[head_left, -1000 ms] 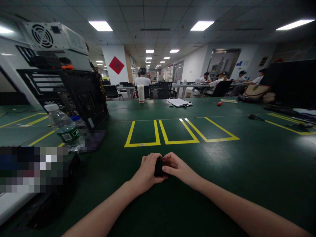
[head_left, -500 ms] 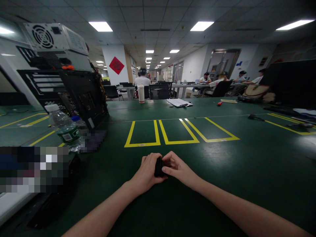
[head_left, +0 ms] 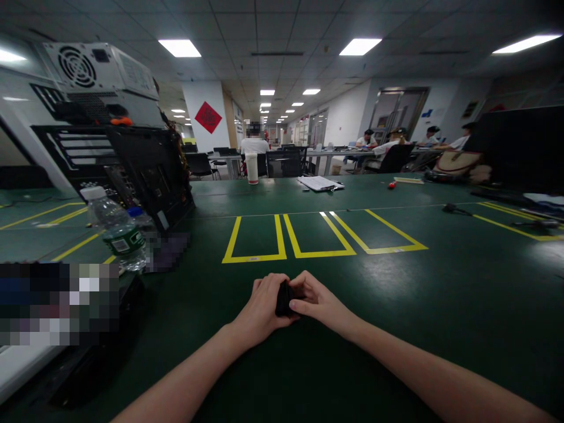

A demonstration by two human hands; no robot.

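Note:
A small black object (head_left: 283, 301) sits between my hands, just above or on the green table (head_left: 396, 329); its kind is hard to make out. My left hand (head_left: 267, 302) is wrapped round its left side, fingers over the top and thumb underneath. On the other side, my right hand (head_left: 314, 296) grips it with bent fingers and thumb. Much of the object is hidden by the fingers. Beyond the hands lie three yellow tape outlines (head_left: 254, 258) on the tabletop.
At left stand a computer case (head_left: 150, 170) with a power supply (head_left: 101, 67) on top, and a plastic bottle (head_left: 117, 229). Farther back are a white cup (head_left: 252, 168), a clipboard (head_left: 321, 183) and a small red object (head_left: 392, 185). A cable (head_left: 458, 210) lies right. Several people sit beyond.
Almost nothing differs. Both hands stay round the black object in the same place, with at most a tiny shift of the right fingers.

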